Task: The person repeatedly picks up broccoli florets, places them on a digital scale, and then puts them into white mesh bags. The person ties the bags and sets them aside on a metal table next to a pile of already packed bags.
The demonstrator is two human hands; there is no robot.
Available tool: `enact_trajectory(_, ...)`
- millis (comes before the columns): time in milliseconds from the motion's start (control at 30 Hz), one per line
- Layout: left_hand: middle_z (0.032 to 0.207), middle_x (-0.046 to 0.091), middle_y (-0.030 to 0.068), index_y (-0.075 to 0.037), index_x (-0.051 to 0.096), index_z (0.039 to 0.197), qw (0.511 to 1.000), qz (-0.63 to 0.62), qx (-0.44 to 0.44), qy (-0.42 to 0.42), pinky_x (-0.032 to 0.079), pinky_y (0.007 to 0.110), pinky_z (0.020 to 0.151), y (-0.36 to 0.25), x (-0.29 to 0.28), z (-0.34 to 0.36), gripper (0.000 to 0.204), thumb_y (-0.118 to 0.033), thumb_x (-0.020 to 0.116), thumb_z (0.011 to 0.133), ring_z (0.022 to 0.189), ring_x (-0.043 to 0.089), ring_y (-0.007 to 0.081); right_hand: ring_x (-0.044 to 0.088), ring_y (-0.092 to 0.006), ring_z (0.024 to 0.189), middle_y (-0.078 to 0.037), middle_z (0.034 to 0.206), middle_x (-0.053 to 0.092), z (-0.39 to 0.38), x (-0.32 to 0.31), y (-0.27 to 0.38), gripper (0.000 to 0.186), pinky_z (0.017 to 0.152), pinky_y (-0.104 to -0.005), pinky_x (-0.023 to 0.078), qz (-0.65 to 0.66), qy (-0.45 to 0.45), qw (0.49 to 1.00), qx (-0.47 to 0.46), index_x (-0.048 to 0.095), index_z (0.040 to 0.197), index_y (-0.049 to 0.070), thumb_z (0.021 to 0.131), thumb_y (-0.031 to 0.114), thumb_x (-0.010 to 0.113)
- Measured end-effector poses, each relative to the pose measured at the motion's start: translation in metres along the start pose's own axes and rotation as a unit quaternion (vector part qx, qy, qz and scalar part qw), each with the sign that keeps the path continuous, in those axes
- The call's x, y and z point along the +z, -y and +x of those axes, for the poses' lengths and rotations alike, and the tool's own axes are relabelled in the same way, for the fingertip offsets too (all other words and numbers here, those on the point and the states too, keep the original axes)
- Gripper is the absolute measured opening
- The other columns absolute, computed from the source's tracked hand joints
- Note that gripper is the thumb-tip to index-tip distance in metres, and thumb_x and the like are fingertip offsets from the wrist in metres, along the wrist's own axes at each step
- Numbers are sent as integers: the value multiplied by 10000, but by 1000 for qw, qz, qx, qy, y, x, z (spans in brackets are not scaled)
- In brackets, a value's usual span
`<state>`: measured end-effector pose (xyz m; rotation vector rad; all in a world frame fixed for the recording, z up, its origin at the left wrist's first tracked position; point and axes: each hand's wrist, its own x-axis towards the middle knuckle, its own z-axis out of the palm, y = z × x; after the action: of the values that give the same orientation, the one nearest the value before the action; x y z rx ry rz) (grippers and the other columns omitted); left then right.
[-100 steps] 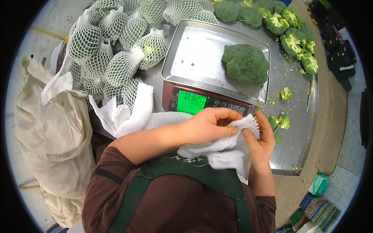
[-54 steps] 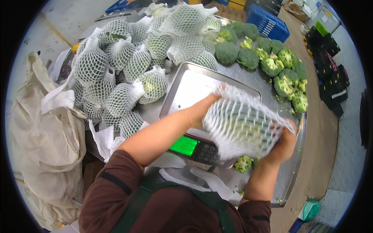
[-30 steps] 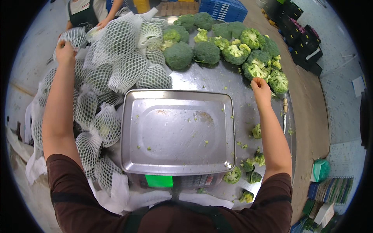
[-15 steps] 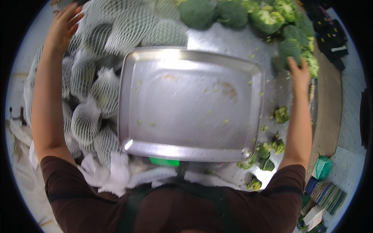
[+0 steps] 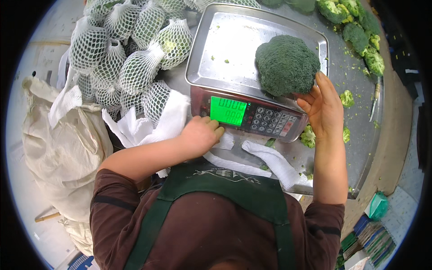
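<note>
My right hand (image 5: 320, 101) is cupped against the lower right side of a large green broccoli head (image 5: 288, 65). Its stem is hidden, and the broccoli is over the right part of the scale's metal pan (image 5: 225, 38). Beneath the pan, the dark red weighing scale (image 5: 198, 96) shows a lit green display (image 5: 227, 110) beside a keypad. My left hand (image 5: 202, 134) is curled just below that display, among white mesh sleeves (image 5: 168, 117). Whatever its fingers pinch, if anything, is hidden.
Broccoli heads in white netting (image 5: 135, 67) are heaped to the left, beside a cream cloth sack (image 5: 63, 144). Bare broccoli (image 5: 355, 38) lies at the far right. A knife (image 5: 374, 103) rests along the table's right edge, and loose florets (image 5: 346, 98) are scattered nearby.
My right hand has brought a broccoli head from the far right over the pan. My left hand has come from the far left down to the scale's front. The view has shifted, exposing the display.
</note>
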<state>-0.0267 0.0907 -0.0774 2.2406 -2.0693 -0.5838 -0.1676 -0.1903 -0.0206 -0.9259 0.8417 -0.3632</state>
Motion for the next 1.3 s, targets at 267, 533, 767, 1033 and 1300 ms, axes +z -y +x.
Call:
enact_trajectory(267,807,563,56,-62,518,892,874,-447,-10,-190,465,291,666,-28,-82,28,301,-164,749,728,743,563,176,575,-177,996,-109,1155,579,-98,34,-19,511,767,-295,491,-254,85,913,-309,539,1236,46,762,86,726)
enact_trajectory(533,1203,550,105,-88,313,1397,615,-755,161,-163,437,307,932,-30,-190,51,624,-47,612,851,1099,527,186,566,-88,786,-33,946,625,-52,93,39,236,700,-203,448,-273,31,693,-666,618,1107,29,872,45,620)
enact_trajectory(767,937,663,44,-42,618,1052,590,-790,-11,-167,525,296,752,-10,-145,60,205,-156,634,882,827,633,127,506,-39,725,7,933,610,-40,86,38,240,623,-158,390,-136,145,838,-508,624,1141,42,910,95,587)
enact_trajectory(1033,900,652,41,-37,604,1020,424,-886,-189,1,516,289,717,-39,-90,52,368,-388,531,935,785,618,126,586,-91,798,-30,937,624,-58,23,-19,293,728,-239,481,-269,237,917,-173,589,1103,20,835,102,673)
enact_trajectory(1300,1038,642,126,17,545,1159,477,-876,40,-57,492,357,868,-39,-99,51,402,-10,664,776,937,634,224,634,-236,910,-130,1117,609,-85,-22,-30,500,799,-365,510,-283,225,922,-138,493,1267,36,793,103,640)
